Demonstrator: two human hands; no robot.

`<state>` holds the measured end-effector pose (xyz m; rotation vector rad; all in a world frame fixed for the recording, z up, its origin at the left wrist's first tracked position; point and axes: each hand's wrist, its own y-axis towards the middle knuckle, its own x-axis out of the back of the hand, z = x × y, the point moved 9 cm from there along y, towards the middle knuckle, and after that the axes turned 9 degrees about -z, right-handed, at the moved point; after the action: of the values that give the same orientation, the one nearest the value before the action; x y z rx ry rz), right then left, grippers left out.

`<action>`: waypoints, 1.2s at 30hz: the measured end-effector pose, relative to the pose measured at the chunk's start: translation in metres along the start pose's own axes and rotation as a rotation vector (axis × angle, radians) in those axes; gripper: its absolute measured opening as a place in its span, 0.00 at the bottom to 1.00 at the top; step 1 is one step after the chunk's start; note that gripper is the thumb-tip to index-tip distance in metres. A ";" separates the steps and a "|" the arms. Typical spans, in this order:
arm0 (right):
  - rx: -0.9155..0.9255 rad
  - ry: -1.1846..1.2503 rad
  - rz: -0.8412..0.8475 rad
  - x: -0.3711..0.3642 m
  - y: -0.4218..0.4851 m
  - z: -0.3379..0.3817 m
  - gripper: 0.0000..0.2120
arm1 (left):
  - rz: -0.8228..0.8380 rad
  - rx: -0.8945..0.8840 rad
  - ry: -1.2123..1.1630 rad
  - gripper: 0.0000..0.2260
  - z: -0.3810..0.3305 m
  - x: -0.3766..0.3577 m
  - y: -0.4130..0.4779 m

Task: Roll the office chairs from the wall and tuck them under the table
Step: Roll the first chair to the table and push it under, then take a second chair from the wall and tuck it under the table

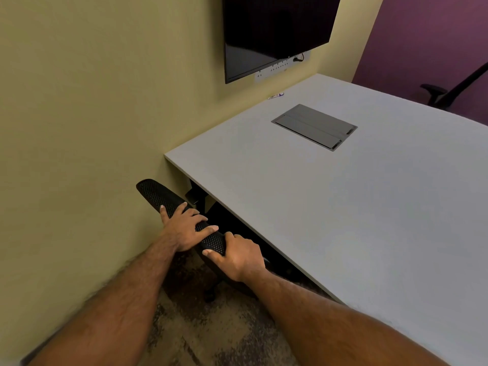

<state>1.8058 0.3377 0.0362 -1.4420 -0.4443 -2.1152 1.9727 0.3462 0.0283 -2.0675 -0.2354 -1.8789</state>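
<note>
A black mesh-backed office chair (155, 194) stands at the near left corner of the light grey table (343, 207), its seat hidden beneath the tabletop. Only the top of its backrest and a bit of its base near the floor show. My left hand (183, 225) lies over the top edge of the backrest, fingers spread across it. Just to the right, my right hand (235, 256) grips the same edge, thumb toward me. A second black office chair (449, 93) stands beyond the table's far side against the purple wall.
The yellow wall (79, 128) runs close along the chair's left side. A dark screen (274, 33) hangs on it above a socket strip. A grey cable hatch (314, 126) is set in the tabletop, with a marker pen (276, 96) near the wall. Patterned carpet (211, 334) lies underfoot.
</note>
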 end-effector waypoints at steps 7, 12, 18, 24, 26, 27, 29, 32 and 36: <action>-0.007 0.003 -0.018 -0.001 0.019 0.003 0.37 | 0.001 -0.014 -0.002 0.35 0.007 0.005 0.019; 0.026 0.006 0.015 -0.001 0.020 -0.004 0.37 | -0.029 -0.023 -0.010 0.41 0.003 -0.001 0.019; 0.061 0.081 0.101 -0.002 0.004 -0.016 0.37 | 0.014 -0.035 -0.023 0.49 0.000 -0.007 0.011; 0.033 0.180 0.150 0.004 -0.015 -0.038 0.35 | 0.030 0.004 -0.030 0.54 -0.007 -0.006 0.007; 0.012 0.218 0.148 0.008 -0.022 -0.050 0.33 | 0.033 0.003 -0.044 0.52 -0.014 -0.006 0.008; 0.002 0.233 0.146 0.011 -0.027 -0.056 0.32 | 0.033 0.005 -0.050 0.51 -0.017 -0.006 0.007; -0.022 0.252 0.148 0.018 -0.039 -0.071 0.30 | 0.023 0.004 -0.052 0.47 -0.024 -0.004 0.004; -0.058 0.222 0.155 0.031 -0.063 -0.107 0.28 | 0.000 -0.018 -0.053 0.43 -0.036 -0.001 -0.003; -0.142 0.090 0.187 0.046 -0.116 -0.184 0.24 | -0.017 -0.046 -0.026 0.38 -0.052 -0.004 -0.014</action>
<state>1.5856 0.3187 0.0128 -1.3994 -0.1211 -2.0850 1.9187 0.3416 0.0301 -2.1283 -0.2186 -1.8850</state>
